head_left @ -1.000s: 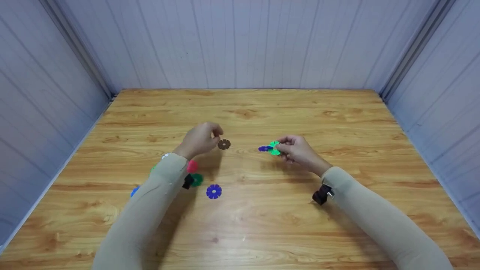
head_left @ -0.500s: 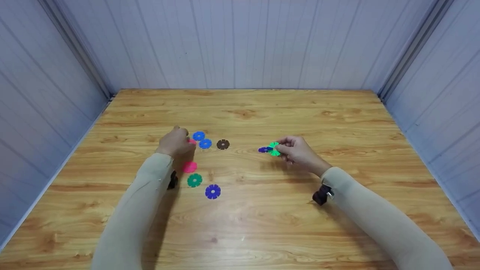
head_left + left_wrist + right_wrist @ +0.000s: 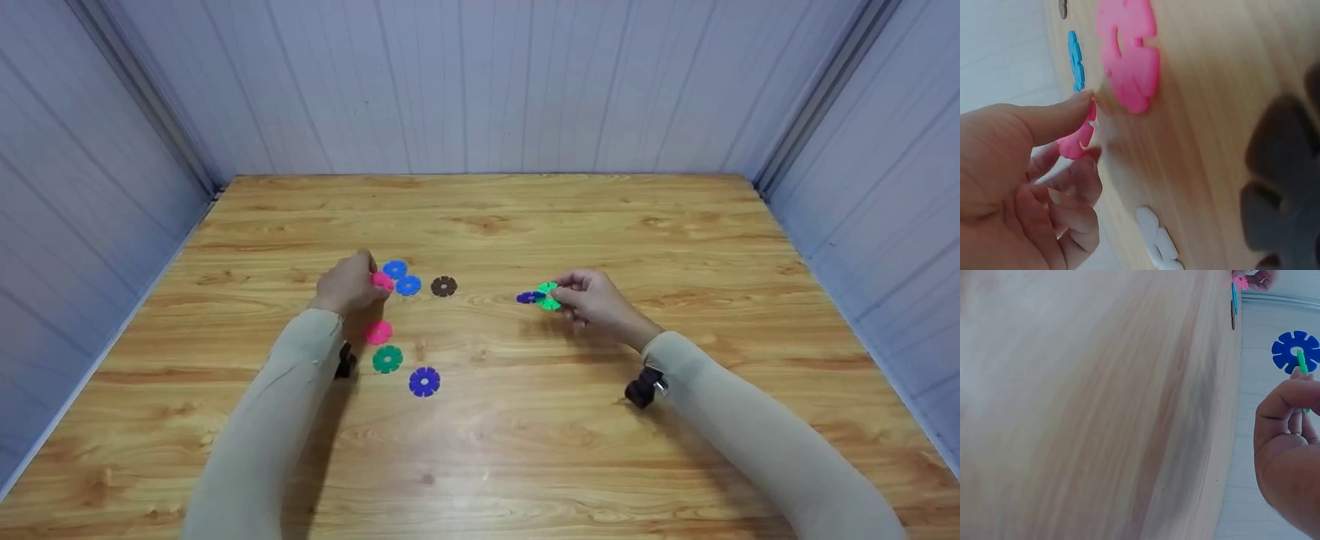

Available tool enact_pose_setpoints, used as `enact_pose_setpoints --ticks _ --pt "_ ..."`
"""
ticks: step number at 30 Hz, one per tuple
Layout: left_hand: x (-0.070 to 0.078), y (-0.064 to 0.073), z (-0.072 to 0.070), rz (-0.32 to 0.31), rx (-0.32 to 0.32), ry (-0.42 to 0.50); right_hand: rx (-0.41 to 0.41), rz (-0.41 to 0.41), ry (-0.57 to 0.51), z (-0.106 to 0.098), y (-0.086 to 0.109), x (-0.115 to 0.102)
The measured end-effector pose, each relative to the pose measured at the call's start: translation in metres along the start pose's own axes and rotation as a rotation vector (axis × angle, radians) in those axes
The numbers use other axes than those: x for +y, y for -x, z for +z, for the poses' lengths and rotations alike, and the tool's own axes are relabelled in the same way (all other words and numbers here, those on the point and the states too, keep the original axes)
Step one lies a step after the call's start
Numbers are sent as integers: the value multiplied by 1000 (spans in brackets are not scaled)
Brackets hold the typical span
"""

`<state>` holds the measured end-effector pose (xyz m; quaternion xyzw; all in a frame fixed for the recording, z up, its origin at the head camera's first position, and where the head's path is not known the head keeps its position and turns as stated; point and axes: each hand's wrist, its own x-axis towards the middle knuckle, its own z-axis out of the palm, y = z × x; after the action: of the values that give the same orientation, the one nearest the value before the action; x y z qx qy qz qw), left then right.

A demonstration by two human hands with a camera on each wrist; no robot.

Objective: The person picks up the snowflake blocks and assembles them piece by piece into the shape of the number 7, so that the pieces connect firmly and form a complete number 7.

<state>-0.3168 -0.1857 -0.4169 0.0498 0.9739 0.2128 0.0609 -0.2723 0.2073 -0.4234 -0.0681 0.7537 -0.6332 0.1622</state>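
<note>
My left hand [image 3: 346,283] pinches a pink notched plastic disc [image 3: 383,281] between thumb and fingers, low over the left part of the table. The thumb lies across this disc in the left wrist view. Right beside it are two overlapping blue discs [image 3: 408,286], with a brown disc [image 3: 444,286] a little further right. My right hand [image 3: 596,301] holds a bright green disc [image 3: 548,296] by its edge, raised off the table. A dark blue disc [image 3: 1284,353] is slotted into the green one at an angle and points left.
Nearer me on the wooden table [image 3: 525,450] lie a second pink disc [image 3: 379,332], a dark green disc [image 3: 388,359] and a purple-blue disc [image 3: 424,382]. A white disc [image 3: 1158,242] shows below the left hand in its wrist view. Pale panels [image 3: 480,90] wall the table.
My left hand has moved left, away from the brown disc, to a pink disc, which it has taken hold of and tilted up. The right hand has stayed in place with its joined discs.
</note>
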Motion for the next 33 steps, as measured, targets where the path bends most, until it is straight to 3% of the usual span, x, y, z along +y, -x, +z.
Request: enact_pose_setpoints --ticks 6,11,16,22,33 --pt "10 1 1 54 35 53 -6 38 -40 1 1 -1" --pt "26 5 5 101 41 185 3 28 -28 2 1 -1" --pt "47 10 12 136 -21 345 8 27 -3 4 -1 -2" --pt "72 15 22 237 -78 365 14 20 22 5 -4 1" --pt "102 25 37 305 -158 540 -7 -33 -12 6 -3 3"
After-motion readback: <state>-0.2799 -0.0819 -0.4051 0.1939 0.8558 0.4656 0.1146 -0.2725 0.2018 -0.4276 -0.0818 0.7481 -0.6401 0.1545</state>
